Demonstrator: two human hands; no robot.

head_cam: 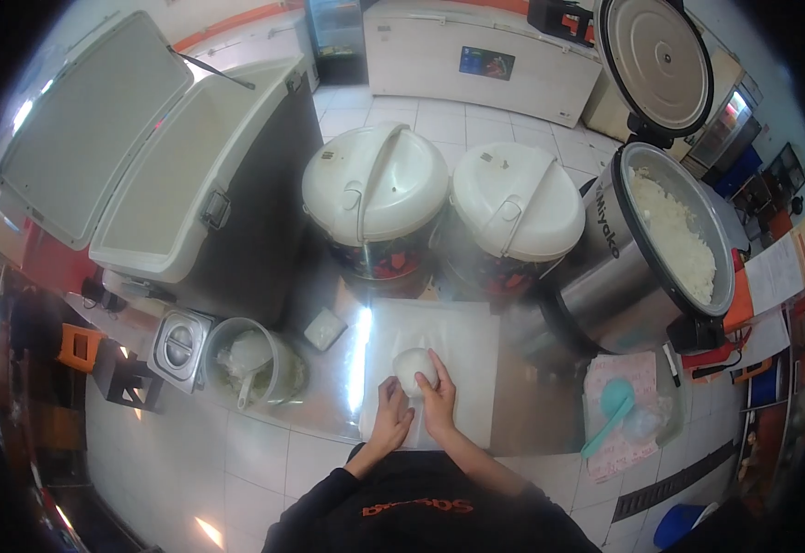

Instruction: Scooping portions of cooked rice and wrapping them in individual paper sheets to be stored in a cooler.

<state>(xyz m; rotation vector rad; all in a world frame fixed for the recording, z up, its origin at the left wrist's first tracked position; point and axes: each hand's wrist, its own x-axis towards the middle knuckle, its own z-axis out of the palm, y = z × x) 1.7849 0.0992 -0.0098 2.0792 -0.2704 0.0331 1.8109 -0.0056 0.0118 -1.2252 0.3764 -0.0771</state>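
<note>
A rounded white bundle, whose contents I cannot make out, is between my hands over a stack of white paper sheets. My right hand wraps its right side, with the thumb across the near face and the fingers along the far edge. At its lower left is my left hand, fingers bent and close together. Whether the left fingertips pinch part of the bundle is unclear. The paper lies on a shiny metal counter right in front of me.
Left stand an open cooler box, a tub holding a white scoop, and a lidded steel pan. Two white-lidded containers stand ahead. Right are an open Miyako rice cooker with rice and a turquoise scoop.
</note>
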